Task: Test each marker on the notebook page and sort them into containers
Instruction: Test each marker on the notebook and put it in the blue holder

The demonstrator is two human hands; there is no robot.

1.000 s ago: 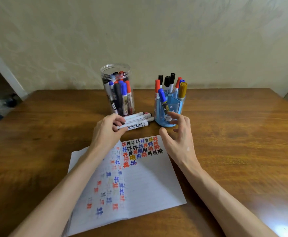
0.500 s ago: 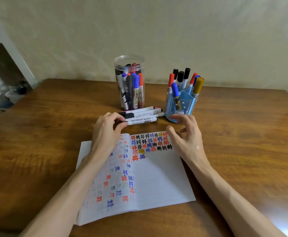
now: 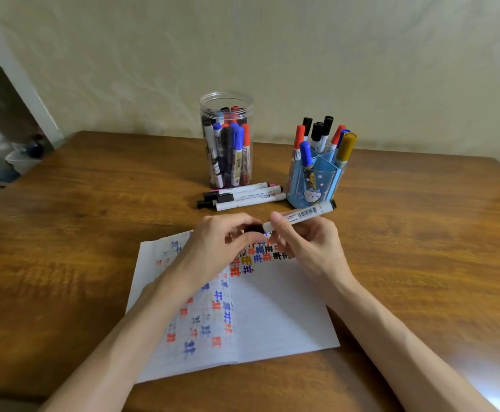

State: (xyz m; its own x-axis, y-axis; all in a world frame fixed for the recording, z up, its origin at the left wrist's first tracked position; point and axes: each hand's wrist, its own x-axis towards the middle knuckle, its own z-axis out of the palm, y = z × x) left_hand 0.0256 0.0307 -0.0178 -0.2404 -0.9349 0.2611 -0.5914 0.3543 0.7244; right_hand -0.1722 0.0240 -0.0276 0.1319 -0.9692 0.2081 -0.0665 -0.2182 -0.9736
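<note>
Both hands hold one white marker above the open notebook. My right hand grips its barrel, the back end pointing at the blue holder. My left hand pinches its black cap. The page carries rows of red, blue, black and yellow test marks. Three more white markers lie side by side on the table behind my hands. A clear jar full of markers stands behind them. To its right is a blue pen holder with several markers upright in it.
The wooden table spreads wide on both sides of the notebook. A pale wall rises just behind the jar and the holder. Past the table's left edge there is a white door frame and some clutter on the floor.
My left hand lifted one marker from the row on the table and brought it over the notebook. My right hand closed round its barrel. The camera view shifted slightly.
</note>
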